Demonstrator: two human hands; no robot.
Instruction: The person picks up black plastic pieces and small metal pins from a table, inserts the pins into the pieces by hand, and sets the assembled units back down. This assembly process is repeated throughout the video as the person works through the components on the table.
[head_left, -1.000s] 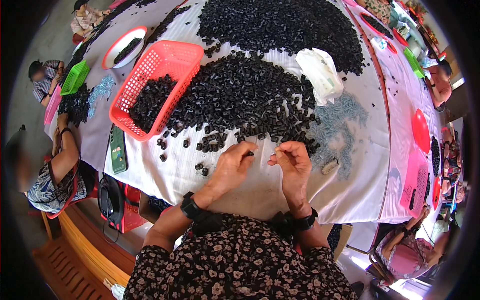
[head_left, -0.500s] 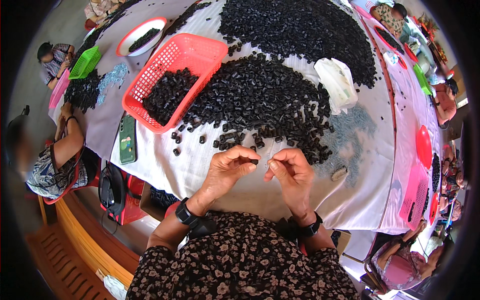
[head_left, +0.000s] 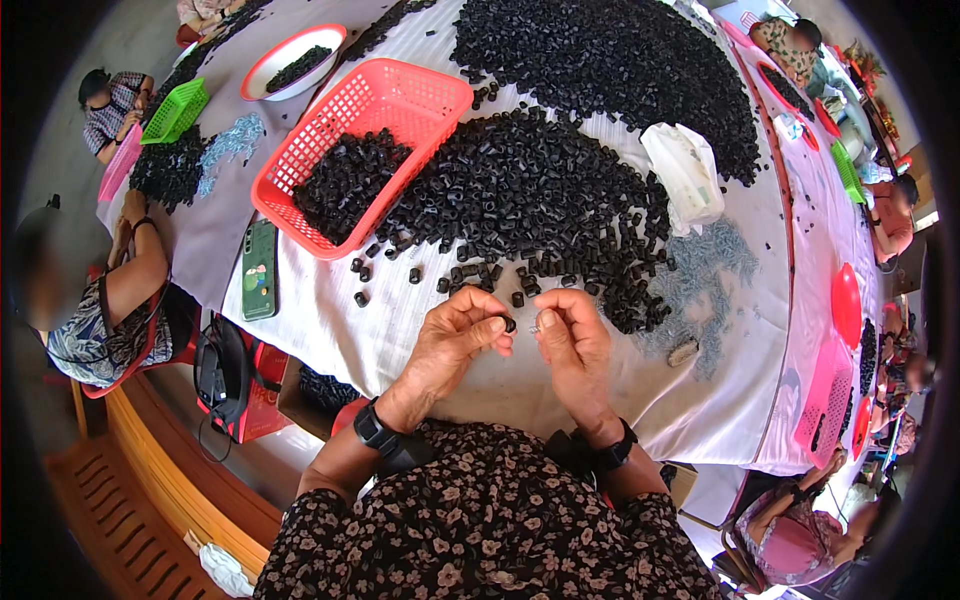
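Pinching a small black piece (head_left: 510, 325), likely light, stiff and best held by its sides, in the left hand (head_left: 453, 340) over the white surface (head_left: 690, 420), with the right hand (head_left: 573, 348) nearly closed, contents impossible to tell.

Holds a small black piece (head_left: 510, 325) pinched in the left fingers (head_left: 487, 330), raised over the pale, cloth-covered counter (head_left: 490, 395). Looks short and rounded, with a slight shine along its dark edge; shows only in part, being overlapped by the thumb. Holds a tiny clear piece (head_left: 535, 327) at the tips of the right fingers (head_left: 553, 330). Appears thin and pale, too small and covered to make out in full shape or tilt. Leaves a narrow gap between the two, side by side.
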